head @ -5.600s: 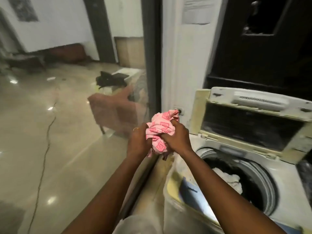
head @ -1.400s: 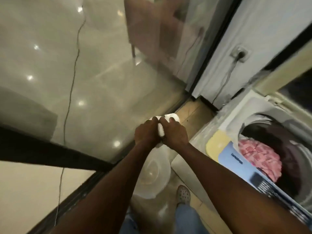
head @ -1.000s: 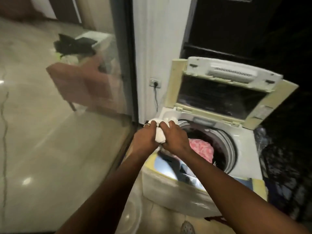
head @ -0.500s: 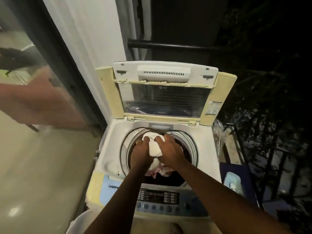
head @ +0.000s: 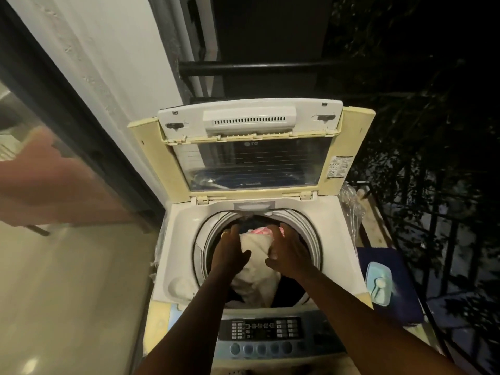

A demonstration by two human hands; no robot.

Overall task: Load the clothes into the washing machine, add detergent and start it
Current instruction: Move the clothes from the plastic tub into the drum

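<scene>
A top-loading washing machine (head: 176,239) stands below me with its lid (head: 251,147) propped upright. Both my hands hover over the round drum opening. My left hand (head: 228,247) and my right hand (head: 288,249) are spread open, fingers relaxed, on either side of a white cloth (head: 255,269) that hangs loose and drops into the drum. A pink patterned garment (head: 259,231) lies in the drum behind the white cloth. The control panel (head: 259,330) with its buttons sits at the machine's front edge.
A white wall (head: 113,58) and a dark-framed glass door (head: 67,125) run along the left. To the right of the machine a dark blue surface (head: 405,299) carries a pale blue container (head: 380,282). A crumpled clear plastic bag (head: 351,207) is behind it. Black railing (head: 446,239) borders the right.
Both hands had gripped the bunched white cloth over the drum; now they have spread apart and the cloth has unfurled downward into the drum. My view has settled squarely above the machine.
</scene>
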